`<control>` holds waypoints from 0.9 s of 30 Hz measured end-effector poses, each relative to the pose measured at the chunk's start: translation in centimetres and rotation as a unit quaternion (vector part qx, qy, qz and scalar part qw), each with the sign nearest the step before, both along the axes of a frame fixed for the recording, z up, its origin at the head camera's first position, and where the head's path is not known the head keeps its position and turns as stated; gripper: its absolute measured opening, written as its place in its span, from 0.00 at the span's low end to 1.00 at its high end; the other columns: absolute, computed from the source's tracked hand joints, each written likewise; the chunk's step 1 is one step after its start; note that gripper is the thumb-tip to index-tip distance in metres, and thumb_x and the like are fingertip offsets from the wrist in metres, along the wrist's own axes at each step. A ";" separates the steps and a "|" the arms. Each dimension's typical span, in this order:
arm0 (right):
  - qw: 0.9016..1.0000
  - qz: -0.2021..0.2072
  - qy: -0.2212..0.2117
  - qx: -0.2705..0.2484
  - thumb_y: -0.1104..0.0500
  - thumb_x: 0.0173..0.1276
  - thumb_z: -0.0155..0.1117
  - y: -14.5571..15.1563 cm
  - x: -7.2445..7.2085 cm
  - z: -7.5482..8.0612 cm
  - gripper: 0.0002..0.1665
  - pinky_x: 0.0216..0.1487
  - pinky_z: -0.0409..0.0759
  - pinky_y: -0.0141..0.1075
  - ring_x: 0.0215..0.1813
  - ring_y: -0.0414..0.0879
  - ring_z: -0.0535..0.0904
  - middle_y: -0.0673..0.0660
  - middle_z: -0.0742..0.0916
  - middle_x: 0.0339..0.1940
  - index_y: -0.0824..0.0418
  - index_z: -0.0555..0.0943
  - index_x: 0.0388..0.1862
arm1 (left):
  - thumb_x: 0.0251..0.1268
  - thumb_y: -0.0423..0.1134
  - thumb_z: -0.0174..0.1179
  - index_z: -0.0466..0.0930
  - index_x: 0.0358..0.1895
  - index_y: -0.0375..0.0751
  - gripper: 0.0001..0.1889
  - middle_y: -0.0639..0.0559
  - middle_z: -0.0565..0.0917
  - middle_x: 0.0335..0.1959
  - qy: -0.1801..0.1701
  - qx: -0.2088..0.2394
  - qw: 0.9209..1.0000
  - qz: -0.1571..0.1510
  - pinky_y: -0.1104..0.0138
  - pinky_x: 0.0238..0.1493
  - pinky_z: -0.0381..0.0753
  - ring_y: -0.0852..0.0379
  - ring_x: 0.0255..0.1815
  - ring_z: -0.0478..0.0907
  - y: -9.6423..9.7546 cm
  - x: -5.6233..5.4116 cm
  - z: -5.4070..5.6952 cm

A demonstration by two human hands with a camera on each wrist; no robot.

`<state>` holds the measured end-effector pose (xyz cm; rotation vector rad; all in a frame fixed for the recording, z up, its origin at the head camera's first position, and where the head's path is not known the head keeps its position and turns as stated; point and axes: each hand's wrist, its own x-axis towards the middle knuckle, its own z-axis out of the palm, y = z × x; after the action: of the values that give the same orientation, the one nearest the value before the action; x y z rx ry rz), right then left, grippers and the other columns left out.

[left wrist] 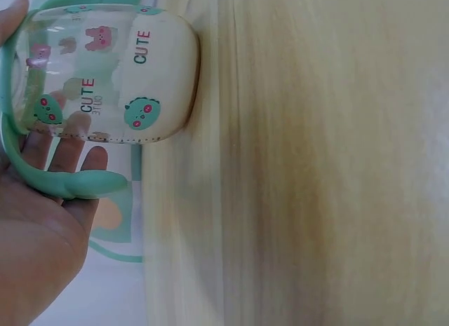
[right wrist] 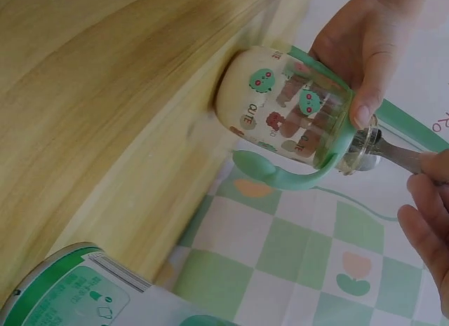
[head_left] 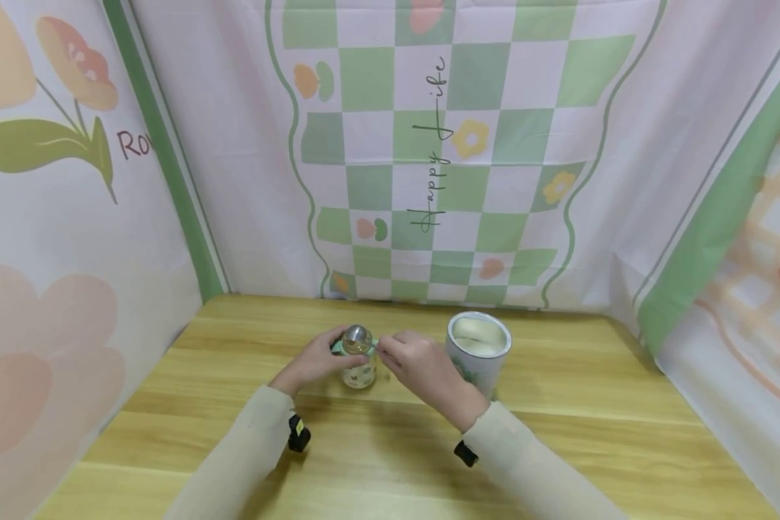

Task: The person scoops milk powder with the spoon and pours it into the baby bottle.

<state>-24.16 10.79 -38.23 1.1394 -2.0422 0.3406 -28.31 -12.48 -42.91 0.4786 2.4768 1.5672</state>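
A clear baby bottle [head_left: 360,374] with green side handles and printed cartoon figures stands upright on the table. Its lower part looks cream-coloured in the left wrist view. My left hand [head_left: 316,361] grips it near the neck, with the thumb across the front and fingers behind, as the right wrist view [right wrist: 365,59] also shows for this hand. My right hand [head_left: 422,365] pinches the handle of a metal spoon [right wrist: 400,154]. The spoon's bowl is over the open mouth of the bottle; whether anything lies in it is hard to tell.
Right of the bottle, close beside my right hand, stands an open white can [head_left: 477,361] with pale contents inside. The wooden table [head_left: 364,462] ends at a printed curtain [head_left: 422,180] behind, with more cloth on both sides.
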 end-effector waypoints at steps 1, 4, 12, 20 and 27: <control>1.000 0.001 0.002 -0.002 0.65 0.63 0.74 0.0 0.0 -0.1 0.07 0.25 0.78 0.27 0.26 0.40 0.80 0.50 0.85 0.25 0.58 0.82 0.30 | 0.57 0.59 0.72 0.69 0.73 0.55 0.40 0.53 0.79 0.61 -0.001 0.001 1.000 0.001 0.41 0.67 0.65 0.48 0.63 0.74 0.0 0.0 0.0; 1.000 0.002 0.014 -0.003 0.65 0.62 0.75 0.1 -0.1 -0.2 0.07 0.26 0.80 0.28 0.27 0.40 0.81 0.50 0.86 0.25 0.58 0.82 0.31 | 0.56 0.59 0.72 0.68 0.73 0.55 0.41 0.52 0.79 0.61 -0.003 0.003 1.000 0.004 0.40 0.67 0.65 0.47 0.63 0.73 0.1 0.1 0.0; 1.000 0.003 0.025 0.006 0.64 0.62 0.75 0.2 -0.1 -0.2 0.07 0.27 0.80 0.29 0.28 0.41 0.81 0.51 0.86 0.27 0.59 0.83 0.31 | 0.58 0.58 0.71 0.68 0.73 0.54 0.40 0.52 0.79 0.62 -0.008 0.011 1.000 0.003 0.40 0.67 0.64 0.46 0.64 0.73 0.1 0.2 -0.2; 1.000 0.012 -0.009 -0.012 0.66 0.61 0.75 0.2 -0.1 -0.2 0.09 0.25 0.77 0.26 0.26 0.39 0.78 0.50 0.84 0.25 0.59 0.81 0.32 | 0.60 0.58 0.71 0.69 0.72 0.54 0.38 0.53 0.80 0.59 -0.010 0.017 1.000 -0.003 0.45 0.66 0.68 0.50 0.62 0.75 0.1 0.3 -0.1; 1.000 0.014 -0.018 -0.016 0.66 0.62 0.75 0.3 -0.1 0.0 0.09 0.24 0.75 0.25 0.26 0.38 0.77 0.49 0.83 0.25 0.58 0.81 0.32 | 0.61 0.57 0.70 0.69 0.72 0.54 0.37 0.54 0.80 0.58 -0.007 0.023 1.000 -0.003 0.45 0.66 0.68 0.50 0.62 0.75 0.1 0.3 -0.2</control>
<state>-24.31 11.05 -38.28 1.1511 -2.0463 0.4082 -28.06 -12.33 -43.10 0.4815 2.4313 1.6234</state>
